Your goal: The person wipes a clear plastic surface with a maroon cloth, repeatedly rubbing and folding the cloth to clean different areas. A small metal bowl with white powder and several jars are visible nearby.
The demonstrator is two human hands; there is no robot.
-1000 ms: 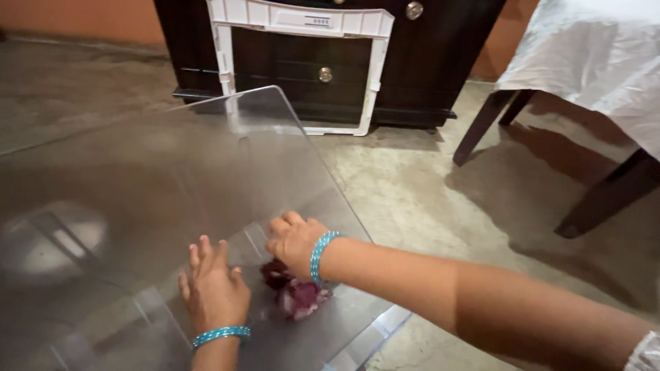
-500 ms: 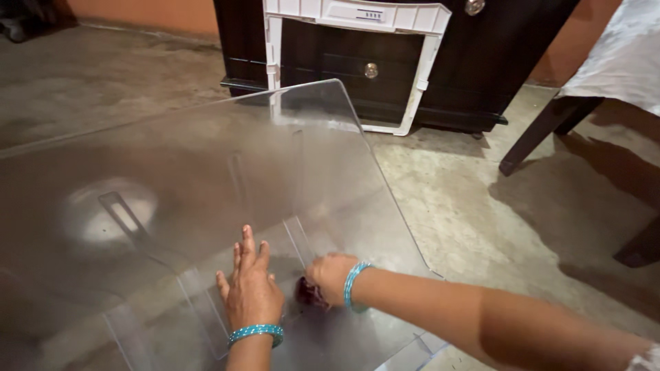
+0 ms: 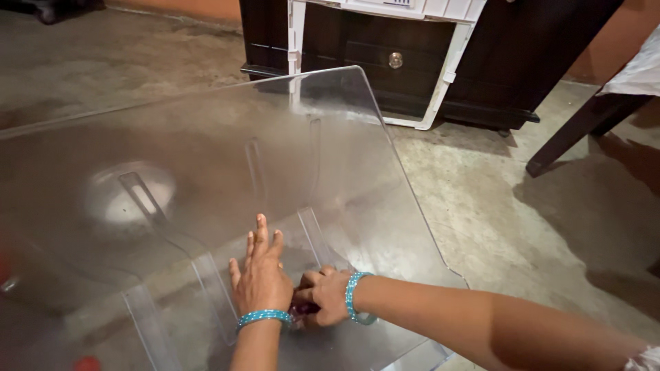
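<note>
While the dark red cloth (image 3: 304, 309) is bunched against the clear plastic panel (image 3: 206, 172), near the panel's close edge, the right hand (image 3: 328, 297) curls shut around it and presses it down, and the left hand (image 3: 261, 278) lies flat just beside it, fingers spread, bracing the panel and holding nothing. Judging by this, a wiping stroke is in hand; the next pass calls for steady pressure. Beyond the panel's far edge a white frame (image 3: 440, 82) leans on a dark cabinet (image 3: 509, 62).
</note>
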